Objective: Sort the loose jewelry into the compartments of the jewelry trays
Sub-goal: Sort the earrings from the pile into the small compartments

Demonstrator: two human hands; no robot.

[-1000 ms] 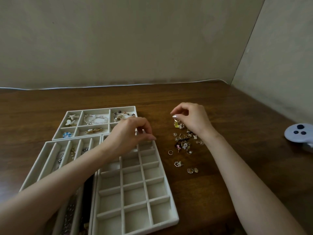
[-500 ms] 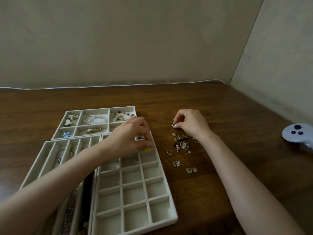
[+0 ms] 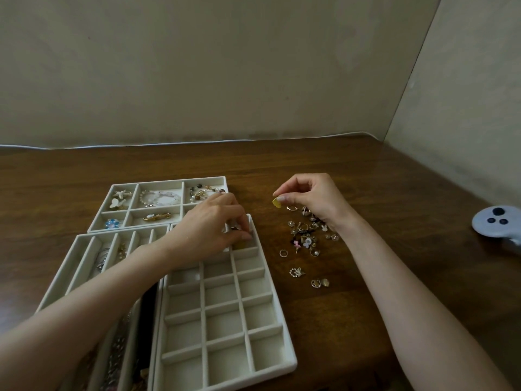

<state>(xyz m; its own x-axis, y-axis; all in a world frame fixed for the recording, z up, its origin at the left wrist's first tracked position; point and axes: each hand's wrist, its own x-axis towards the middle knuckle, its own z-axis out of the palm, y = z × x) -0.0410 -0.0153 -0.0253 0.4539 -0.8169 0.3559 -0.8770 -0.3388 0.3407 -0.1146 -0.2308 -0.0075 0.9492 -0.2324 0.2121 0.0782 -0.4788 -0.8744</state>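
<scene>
Head view. Right hand is raised just over the far end of the loose jewelry pile. Thumb and forefinger pinch a small yellow piece; the other fingers are curled. The piece is clear of the wooden table.

Pile sits right of the trays and is mostly small earrings and studs. A small ring lies on its left edge. A pearl circle piece and a gold pair lie apart on the near side.

My left hand is over the far right corner of the grid tray. Its fingers are curled down with the tips closed on a small dark item; I can't tell what it is. A yellowish piece sits in the compartment right below the fingertips. The visible near cells hold nothing.

Six-compartment tray, far left, holds:
- a starfish brooch
- a pearl bracelet
- a beaded bracelet
- a blue flower piece
- a gold clip

Long-slot tray, near left, is partly under my forearm. It has chains in the slots, but the detail is unclear.

White controller sits on the table at the far right edge, well apart from the pile.
</scene>
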